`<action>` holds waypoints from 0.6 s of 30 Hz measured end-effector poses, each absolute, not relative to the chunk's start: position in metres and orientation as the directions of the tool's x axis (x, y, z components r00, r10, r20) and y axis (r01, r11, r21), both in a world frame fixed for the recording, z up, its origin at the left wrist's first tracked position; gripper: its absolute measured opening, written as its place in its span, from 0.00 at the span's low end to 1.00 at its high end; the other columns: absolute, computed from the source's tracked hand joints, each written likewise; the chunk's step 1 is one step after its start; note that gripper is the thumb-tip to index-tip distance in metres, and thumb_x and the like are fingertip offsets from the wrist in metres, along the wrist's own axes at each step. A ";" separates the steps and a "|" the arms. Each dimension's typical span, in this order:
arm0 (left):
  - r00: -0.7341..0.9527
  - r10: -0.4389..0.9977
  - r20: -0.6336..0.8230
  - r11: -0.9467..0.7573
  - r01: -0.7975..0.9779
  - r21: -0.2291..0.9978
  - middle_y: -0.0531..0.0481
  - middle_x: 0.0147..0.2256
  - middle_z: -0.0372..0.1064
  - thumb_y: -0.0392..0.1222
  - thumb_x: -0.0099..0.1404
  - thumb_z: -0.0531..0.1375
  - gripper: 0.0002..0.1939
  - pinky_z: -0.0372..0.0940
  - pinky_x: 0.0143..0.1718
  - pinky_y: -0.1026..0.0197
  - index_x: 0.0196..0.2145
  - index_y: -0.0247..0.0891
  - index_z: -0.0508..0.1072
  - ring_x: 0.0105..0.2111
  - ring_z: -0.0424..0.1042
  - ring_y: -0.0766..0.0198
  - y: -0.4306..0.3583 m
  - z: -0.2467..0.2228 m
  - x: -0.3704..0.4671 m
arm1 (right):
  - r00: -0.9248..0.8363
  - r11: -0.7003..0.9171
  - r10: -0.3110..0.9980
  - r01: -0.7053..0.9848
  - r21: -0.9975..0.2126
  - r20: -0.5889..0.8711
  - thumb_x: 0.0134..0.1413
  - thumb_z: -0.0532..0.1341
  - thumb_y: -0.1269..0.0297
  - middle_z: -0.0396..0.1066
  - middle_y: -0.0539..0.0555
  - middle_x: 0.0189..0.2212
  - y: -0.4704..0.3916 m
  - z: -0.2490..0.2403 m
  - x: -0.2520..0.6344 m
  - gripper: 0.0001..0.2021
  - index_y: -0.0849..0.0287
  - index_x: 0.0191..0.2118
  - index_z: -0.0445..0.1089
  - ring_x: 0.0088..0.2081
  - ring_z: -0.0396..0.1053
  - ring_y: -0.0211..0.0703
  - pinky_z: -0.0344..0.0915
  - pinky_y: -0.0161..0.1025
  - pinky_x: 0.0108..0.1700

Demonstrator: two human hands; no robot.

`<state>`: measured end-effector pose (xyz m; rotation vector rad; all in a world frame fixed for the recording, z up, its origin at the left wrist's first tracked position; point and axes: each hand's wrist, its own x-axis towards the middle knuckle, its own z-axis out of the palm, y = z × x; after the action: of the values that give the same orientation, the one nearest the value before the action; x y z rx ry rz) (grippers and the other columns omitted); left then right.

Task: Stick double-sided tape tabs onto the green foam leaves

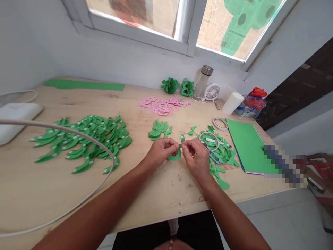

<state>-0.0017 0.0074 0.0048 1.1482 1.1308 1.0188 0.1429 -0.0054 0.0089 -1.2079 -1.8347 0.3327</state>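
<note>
Over the middle of the table, my left hand (162, 151) and my right hand (196, 156) are close together, both with pinched fingers. Between their fingertips is a curved green paper piece (175, 157) with a small white patch near its upper tip. Fingers cover part of it. Just beyond my left hand lies a small cluster of green paper petals (157, 129). Beside my right hand is a heap of green paper scraps (223, 152), with a tape roll (202, 134) and a blue-handled cutter (214, 155) on top.
Many green paper pieces with white patches (96, 135) cover the left, behind a white cable (113, 163). Farther back are pink paper cutouts (163, 105), two green paper balls (170, 85), a glass bottle (201, 83) and a small fan (212, 92). Green sheets (248, 144) lie right.
</note>
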 end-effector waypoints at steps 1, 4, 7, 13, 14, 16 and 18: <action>0.156 0.978 -0.137 0.144 -0.030 0.989 0.53 0.19 0.64 0.47 0.51 0.62 0.11 0.56 0.20 0.68 0.22 0.35 0.70 0.21 0.63 0.68 0.007 0.005 -0.002 | -0.120 0.476 0.851 0.588 -0.654 0.511 0.55 0.55 0.69 0.67 0.50 0.25 -0.004 0.007 0.143 0.06 0.57 0.29 0.67 0.26 0.62 0.37 0.61 0.35 0.30; 0.170 0.973 -0.156 0.163 -0.029 0.986 0.53 0.19 0.65 0.49 0.51 0.62 0.13 0.56 0.18 0.68 0.23 0.35 0.70 0.21 0.64 0.68 0.008 0.004 -0.002 | -0.076 0.438 0.877 0.529 -0.727 0.474 0.54 0.57 0.67 0.69 0.53 0.31 -0.001 0.004 0.145 0.05 0.57 0.30 0.69 0.32 0.66 0.39 0.63 0.35 0.31; 0.187 0.969 -0.165 0.176 -0.043 0.984 0.52 0.19 0.65 0.49 0.51 0.63 0.13 0.56 0.17 0.69 0.23 0.36 0.70 0.21 0.63 0.68 0.008 0.002 -0.001 | -0.055 0.403 0.904 0.441 -0.802 0.424 0.53 0.58 0.66 0.70 0.57 0.38 0.003 0.001 0.149 0.05 0.57 0.30 0.70 0.42 0.68 0.44 0.65 0.36 0.33; 0.198 0.965 -0.169 0.184 -0.060 0.981 0.52 0.20 0.67 0.48 0.52 0.63 0.12 0.56 0.18 0.69 0.23 0.35 0.71 0.22 0.64 0.68 0.008 0.002 -0.001 | -0.041 0.328 0.940 0.380 -0.865 0.338 0.51 0.59 0.65 0.71 0.51 0.26 0.007 -0.005 0.152 0.05 0.58 0.28 0.70 0.30 0.67 0.39 0.63 0.36 0.32; 0.202 0.963 -0.176 0.193 -0.065 0.979 0.51 0.21 0.68 0.48 0.52 0.63 0.12 0.56 0.19 0.68 0.23 0.35 0.72 0.22 0.65 0.68 0.008 0.003 -0.002 | -0.027 0.320 0.942 0.378 -0.869 0.336 0.51 0.59 0.64 0.71 0.50 0.26 0.007 -0.005 0.152 0.05 0.58 0.28 0.70 0.29 0.66 0.39 0.62 0.36 0.32; 0.217 0.956 -0.196 0.217 -0.077 0.973 0.50 0.22 0.69 0.47 0.53 0.63 0.12 0.57 0.20 0.68 0.23 0.35 0.72 0.23 0.65 0.68 0.007 0.004 -0.002 | -0.005 0.310 0.943 0.374 -0.874 0.332 0.51 0.59 0.64 0.71 0.50 0.26 0.007 -0.006 0.153 0.06 0.59 0.28 0.70 0.28 0.66 0.39 0.62 0.35 0.32; 0.246 0.946 -0.211 0.239 -0.091 0.967 0.49 0.23 0.70 0.46 0.52 0.63 0.11 0.57 0.21 0.68 0.23 0.35 0.72 0.24 0.67 0.67 0.007 0.006 -0.003 | 0.003 0.304 0.944 0.375 -0.876 0.329 0.51 0.59 0.64 0.71 0.50 0.26 0.006 -0.005 0.153 0.06 0.59 0.28 0.70 0.28 0.65 0.38 0.62 0.35 0.31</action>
<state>-0.0031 0.0067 0.0056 1.0600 1.0507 0.9269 0.1530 0.0062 -0.0054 -1.2470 -1.5629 0.7080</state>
